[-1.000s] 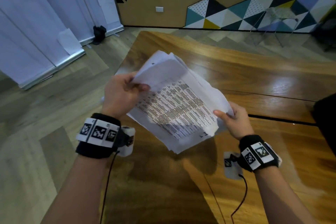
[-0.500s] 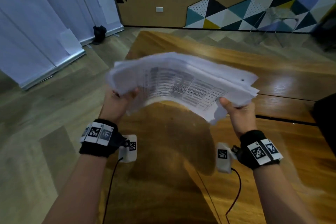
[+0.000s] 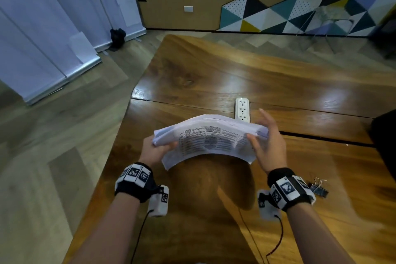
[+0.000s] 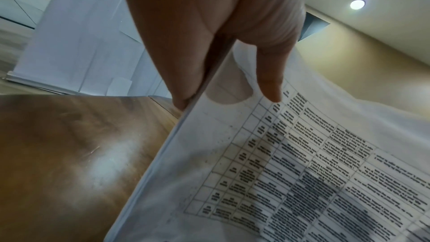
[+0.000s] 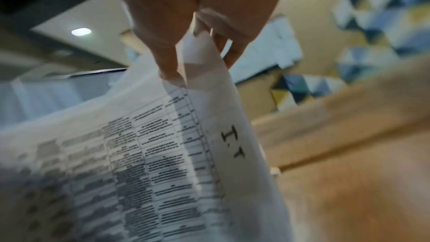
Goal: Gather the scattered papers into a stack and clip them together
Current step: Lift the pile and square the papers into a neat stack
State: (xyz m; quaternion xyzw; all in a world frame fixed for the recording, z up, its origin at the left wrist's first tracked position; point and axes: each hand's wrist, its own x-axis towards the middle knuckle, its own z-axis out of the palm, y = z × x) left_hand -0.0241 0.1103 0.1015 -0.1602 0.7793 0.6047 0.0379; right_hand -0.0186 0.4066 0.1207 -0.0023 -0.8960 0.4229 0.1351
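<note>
A stack of white printed papers (image 3: 211, 139) hangs arched in the air just above the wooden table (image 3: 214, 75). My left hand (image 3: 160, 148) grips its left edge, thumb on top and fingers underneath. At the right edge my right hand (image 3: 260, 135) pinches the stack, thumb on the printed face and longer fingers raised behind it. The left wrist view shows the papers (image 4: 267, 172) held between thumb and fingers, with a printed table facing the camera. In the right wrist view the papers (image 5: 163, 154) are blurred. Black binder clips (image 3: 319, 188) lie on the table beside my right wrist.
A white power strip (image 3: 242, 109) lies on the table just behind the papers. The table's left edge (image 3: 120, 135) drops to a wood floor. A dark object (image 3: 385, 141) sits at the right border. Curtains and a patterned wall stand farther off.
The stack has come down from chest height to just above the table and now bows between my hands. My right hand's fingers have spread out behind the edge.
</note>
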